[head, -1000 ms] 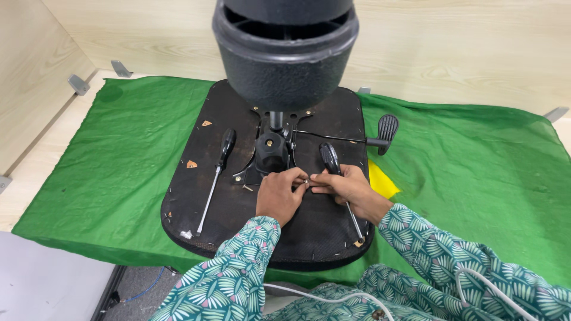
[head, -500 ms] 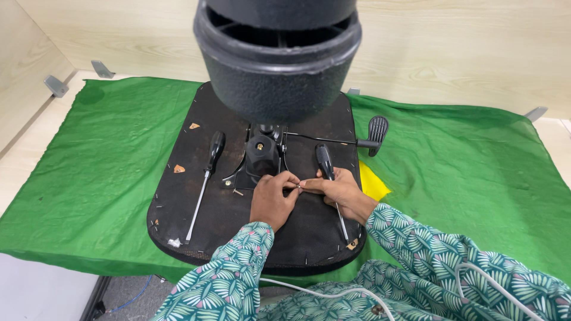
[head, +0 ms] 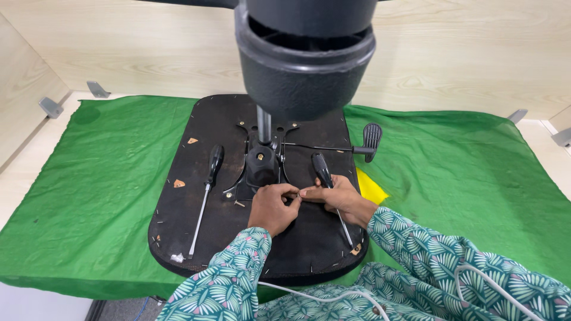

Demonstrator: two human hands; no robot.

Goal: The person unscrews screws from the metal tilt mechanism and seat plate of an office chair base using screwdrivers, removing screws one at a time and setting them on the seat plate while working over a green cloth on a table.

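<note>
Screw: a very small part, pinched where the two hands met, over the black board just near of the metal bracket; too small to tell which way it pointed or how its long axis lay.
Left hand (head: 272,208): knuckles up on the board, fingers (head: 289,191) curled in and closed, thumb and forefinger tips pressed together on the small part.
Right hand (head: 339,199): reached in from the right, fingers (head: 310,192) closed, tips touching those of the left hand; its palm lay over the shaft of the nearer screwdriver.
Board (head: 202,119): black, oval, flat on the cloth, its long axis running away from the person.
Bracket (head: 260,169): black metal plate at the board's middle, with an upright post rising to a big black hub (head: 306,56) that filled the top of the view.
Lever (head: 357,145): thin rod running right from the bracket, ending in a ribbed black paddle over the board's right edge.
Right screwdriver (head: 323,169): black handle pointing away, tip towards the person, partly under the right hand.
Left screwdriver (head: 205,196): loose on the board, well apart from both hands, handle away, tip near.
Cloth (head: 464,172): green, spread over the pale wooden worktop (head: 27,169).
Yellow piece (head: 372,191): lay on the cloth just beside the board's right edge.
</note>
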